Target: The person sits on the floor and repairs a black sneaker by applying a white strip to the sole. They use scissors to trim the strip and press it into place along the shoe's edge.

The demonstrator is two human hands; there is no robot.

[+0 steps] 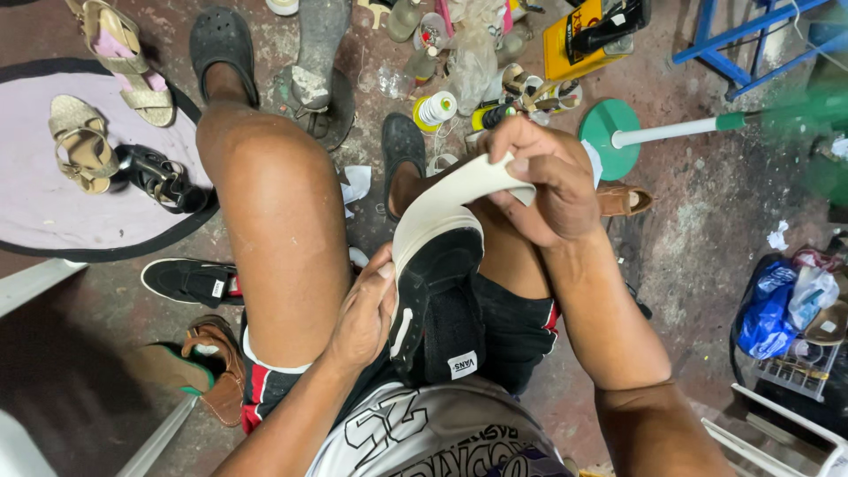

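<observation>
Two hands on one shoe. Right hand (543, 181) pinches the free end of a cream rubber sole strip (442, 208) between thumb and curled fingers and holds it lifted off the toe. Left hand (362, 314) wraps the side of the black canvas sneaker (437, 305), thumb pressed along the edge where strip meets upper. Sneaker rests on the person's lap, between the thighs, toe pointing away.

Progress, as judged: strip lies against the near side of the shoe, loops free at the toe, and its end sits clear of the upper. So one side seated or still attached, toe and far side loose. Cannot tell whether glue is on it.

Around, on the floor: matching black sneaker (190, 281) by the left knee; brown sandal (216, 362) near it; gold heeled sandals (84, 146) on a round pale mat (35, 212). Ahead of the feet, a clutter of bottles and thread spools (437, 108), a yellow tin (570, 44), a green round stand base (609, 132). Blue plastic bags (768, 305) at right.

Nothing blocks the hands; the raised left knee (265, 168) crowds the left side.
</observation>
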